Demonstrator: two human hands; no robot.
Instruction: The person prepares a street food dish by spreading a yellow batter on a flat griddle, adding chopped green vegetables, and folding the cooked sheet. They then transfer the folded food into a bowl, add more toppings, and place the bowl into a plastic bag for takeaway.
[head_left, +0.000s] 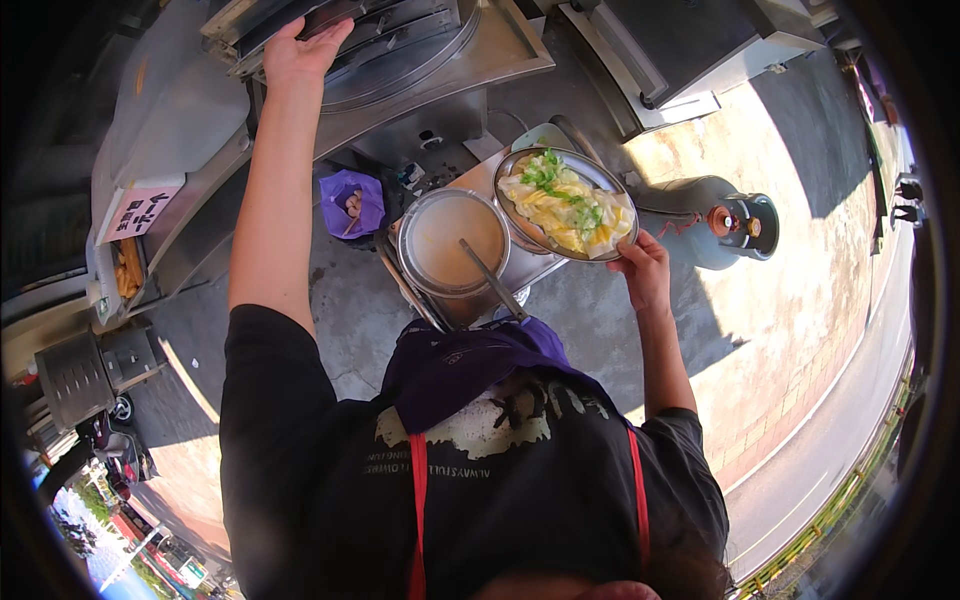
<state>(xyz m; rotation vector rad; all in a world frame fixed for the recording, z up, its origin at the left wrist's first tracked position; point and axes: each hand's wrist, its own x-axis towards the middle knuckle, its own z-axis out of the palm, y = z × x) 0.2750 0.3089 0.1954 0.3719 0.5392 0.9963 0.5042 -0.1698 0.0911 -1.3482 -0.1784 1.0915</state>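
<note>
My right hand (643, 271) grips the near right rim of an oval metal plate (609, 174). Pale, yellowish rice noodle rolls (570, 206) lie on it, topped with chopped green leaves (546, 169). Stretched far forward, my left hand (307, 54) is palm up with thumb and fingers apart, at the front of a metal steamer with drawers (405, 31). Whether its fingertips touch the drawer front is hard to see. Below the plate's left side stands a round pot of milky batter (442, 232), with the handle of a metal ladle (491, 279) leaning out toward me.
A purple-lined bin (351, 204) holding eggshells stands left of the pot. To the right is a grey gas cylinder (705, 221) with a regulator. The steamer's metal counter (495, 52) edges the front, and a sign with writing (142, 208) hangs at left. A road (810, 487) runs far right.
</note>
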